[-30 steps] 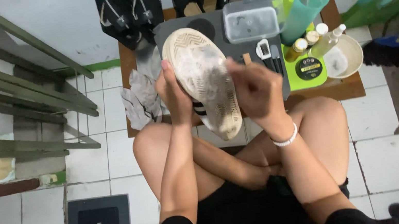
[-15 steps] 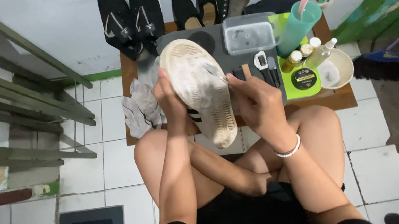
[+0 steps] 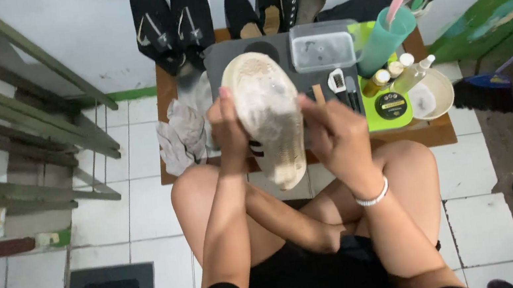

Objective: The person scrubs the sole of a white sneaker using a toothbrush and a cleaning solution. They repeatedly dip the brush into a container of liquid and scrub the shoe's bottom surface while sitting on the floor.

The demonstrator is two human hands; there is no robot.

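Note:
I sit cross-legged on a tiled floor and hold a white shoe (image 3: 269,112) sole-up in front of me. The sole is dirty and the side has black stripes. My left hand (image 3: 227,128) grips the shoe's left side, thumb on the sole. My right hand (image 3: 333,132) is at the shoe's right edge, fingers bent and fingertips touching the sole's rim. Whether it holds anything small is hidden. A white bracelet is on that wrist.
Behind the shoe, a low wooden table (image 3: 442,131) carries a grey mat, a clear plastic box (image 3: 322,48), a small brush (image 3: 337,79), a teal cup (image 3: 386,42) with a pink toothbrush, a green tray with bottles, and a bowl (image 3: 434,95). A grey cloth (image 3: 181,134) lies left. Dark shoes (image 3: 172,22) line the wall; a wooden rack (image 3: 14,131) stands left.
My right hand has slid from the middle of the sole to its right edge. The shoe stays sole-up in my left hand, and my head has shifted slightly.

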